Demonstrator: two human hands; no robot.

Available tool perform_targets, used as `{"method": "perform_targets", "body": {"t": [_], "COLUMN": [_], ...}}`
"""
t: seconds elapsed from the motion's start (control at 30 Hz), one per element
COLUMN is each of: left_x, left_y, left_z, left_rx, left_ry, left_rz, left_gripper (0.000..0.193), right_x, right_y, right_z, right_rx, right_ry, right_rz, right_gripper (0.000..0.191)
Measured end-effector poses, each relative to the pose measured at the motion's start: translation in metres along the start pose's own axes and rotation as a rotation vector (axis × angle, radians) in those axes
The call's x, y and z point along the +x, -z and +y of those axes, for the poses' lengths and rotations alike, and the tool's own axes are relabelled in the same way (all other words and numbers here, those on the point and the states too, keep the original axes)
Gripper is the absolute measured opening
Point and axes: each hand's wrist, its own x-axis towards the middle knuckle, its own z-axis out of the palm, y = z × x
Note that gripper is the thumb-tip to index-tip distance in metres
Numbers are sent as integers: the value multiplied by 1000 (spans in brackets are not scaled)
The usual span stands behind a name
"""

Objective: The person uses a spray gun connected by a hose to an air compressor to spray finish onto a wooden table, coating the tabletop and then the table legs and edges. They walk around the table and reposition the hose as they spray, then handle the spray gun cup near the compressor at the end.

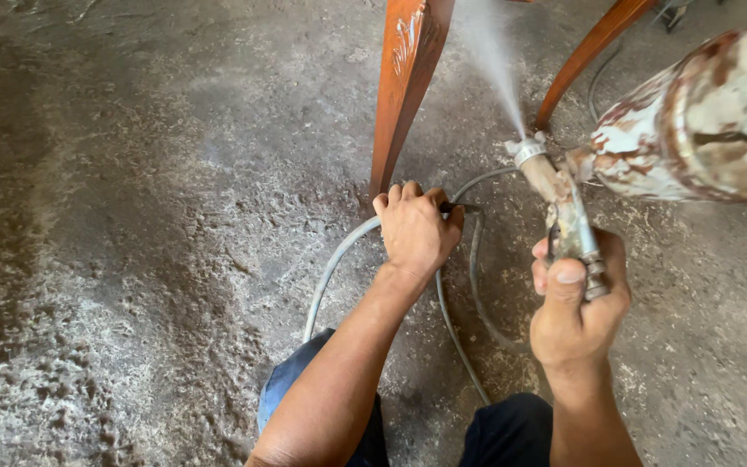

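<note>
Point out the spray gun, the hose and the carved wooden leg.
spray gun [564, 212]: head view, on its metal body above the right hand.
hose [332, 268]: head view, on the grey loop on the floor.
carved wooden leg [401, 78]: head view, on its front face.

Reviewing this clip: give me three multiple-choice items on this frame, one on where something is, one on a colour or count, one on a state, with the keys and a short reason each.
1. Where is the left hand?
A. On the paint cup
B. Closed around the hose near the floor, beside the carved wooden leg
C. Resting on a knee

2. How many wooden legs show?
A. Two
B. Four
C. None

3. What state is the spray gun in?
A. Lying on the floor
B. Held but idle
C. Held in the right hand, spraying

Key: 1 B, the fingers wrap the hose next to the leg's foot. 2 A, the carved leg and a plainer curved leg show. 3 C, mist leaves the nozzle.
</note>
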Motion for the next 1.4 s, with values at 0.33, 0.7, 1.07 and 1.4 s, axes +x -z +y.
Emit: {"method": "perform_targets", "body": {"t": [0.33, 0.7, 1.07, 1.4], "left_x": [1, -1, -1, 0], "left_y": [-1, -4, 2, 7], "left_z": [11, 28, 47, 56], "left_rx": [-10, -42, -131, -162], "left_ry": [2, -30, -53, -74], "left_rz": [-88, -64, -65, -83], "left_gripper": [28, 30, 27, 26], "right_x": [0, 35, 138, 160], "right_y": [18, 44, 64, 75], "right_z": [-18, -9, -68, -54], "right_rx": [-77, -71, -634, -476], "right_ry": [-76, -118, -201, -188], "right_rz": [97, 113, 26, -105], "right_gripper": [58, 55, 56, 66]}}
